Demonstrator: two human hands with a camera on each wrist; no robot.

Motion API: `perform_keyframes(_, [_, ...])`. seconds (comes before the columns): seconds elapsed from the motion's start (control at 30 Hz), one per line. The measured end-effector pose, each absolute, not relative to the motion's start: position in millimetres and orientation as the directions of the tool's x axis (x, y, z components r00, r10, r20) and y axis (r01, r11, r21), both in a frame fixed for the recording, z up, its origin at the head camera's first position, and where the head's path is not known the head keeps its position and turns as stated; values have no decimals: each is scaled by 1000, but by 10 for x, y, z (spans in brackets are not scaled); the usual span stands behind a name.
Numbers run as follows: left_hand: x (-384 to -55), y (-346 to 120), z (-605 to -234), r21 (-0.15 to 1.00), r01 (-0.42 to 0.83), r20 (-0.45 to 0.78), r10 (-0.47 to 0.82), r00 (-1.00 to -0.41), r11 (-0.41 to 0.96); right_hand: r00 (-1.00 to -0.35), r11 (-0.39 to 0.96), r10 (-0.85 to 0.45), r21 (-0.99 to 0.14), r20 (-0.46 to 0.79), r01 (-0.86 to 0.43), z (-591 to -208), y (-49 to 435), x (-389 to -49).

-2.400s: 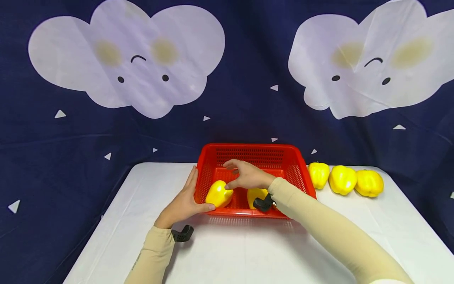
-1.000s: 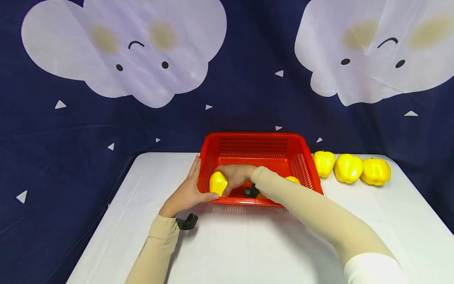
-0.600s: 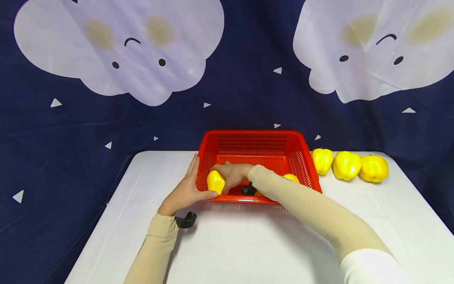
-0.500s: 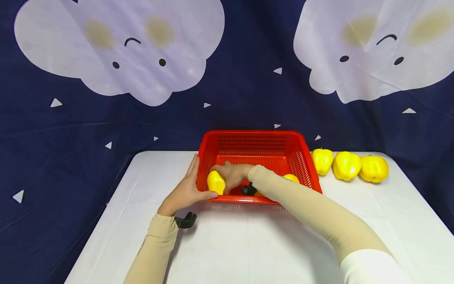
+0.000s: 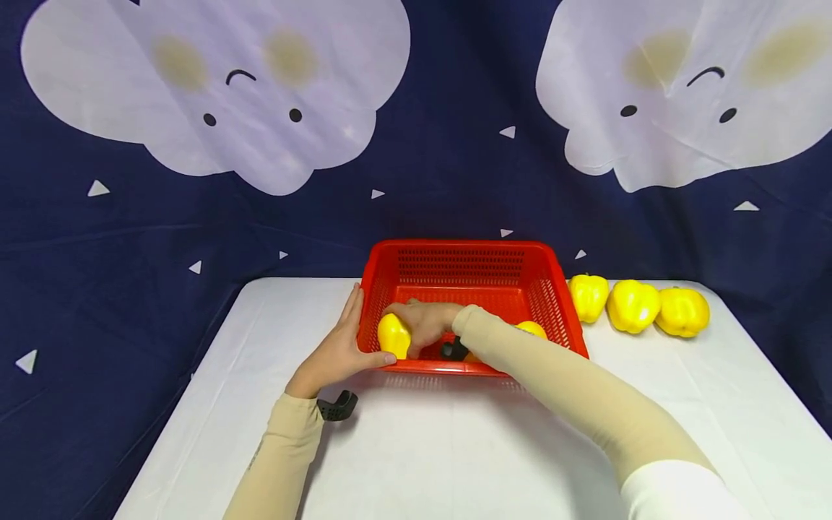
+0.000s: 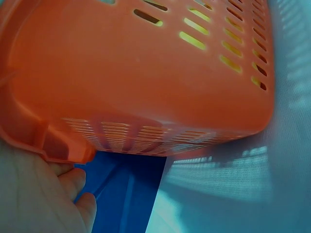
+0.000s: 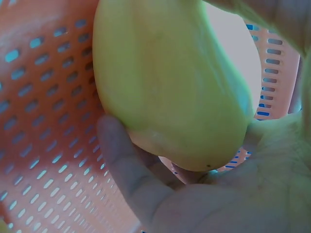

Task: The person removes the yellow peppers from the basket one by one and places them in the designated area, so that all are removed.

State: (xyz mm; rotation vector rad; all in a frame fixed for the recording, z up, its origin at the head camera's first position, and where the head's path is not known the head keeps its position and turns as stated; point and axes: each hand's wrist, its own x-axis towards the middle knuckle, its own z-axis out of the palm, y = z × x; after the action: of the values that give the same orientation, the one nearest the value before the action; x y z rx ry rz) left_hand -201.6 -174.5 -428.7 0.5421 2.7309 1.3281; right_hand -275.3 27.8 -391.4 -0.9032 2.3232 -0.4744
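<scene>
A yellow bell pepper [image 5: 393, 337] lies inside the red basket [image 5: 464, 367] at its front left corner. My right hand [image 5: 425, 323] reaches in and grips this pepper from its right side. In the right wrist view, fingers curl around the rounded end of the pepper [image 7: 165, 82], which is close to the perforated wall. My left hand [image 5: 331, 360] rests against the basket's left front corner, fingers straight along the left side and thumb laid over the front rim. The left wrist view shows fingertips [image 6: 86, 206] beside the basket's rim.
Another yellow pepper [image 5: 533, 329] sits in the basket, partly hidden by the right sleeve. To the right of the basket, three yellow peppers [image 5: 633, 306] stand in a row on the white table [image 5: 416, 455]. A dark blue cloth [image 5: 455, 180] with clouds hangs behind.
My right hand has lowered from above the basket and taken hold of the left pepper. Over the last second it has hardly moved. My left hand has stayed at the corner.
</scene>
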Motion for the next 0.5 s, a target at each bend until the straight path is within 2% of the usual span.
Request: perform_keyframes(0.5, [-2012,-1750,-4299,772,295,117,330,-937,563,-616,701,-700,-515,-363,-493,-3933,275,-2788])
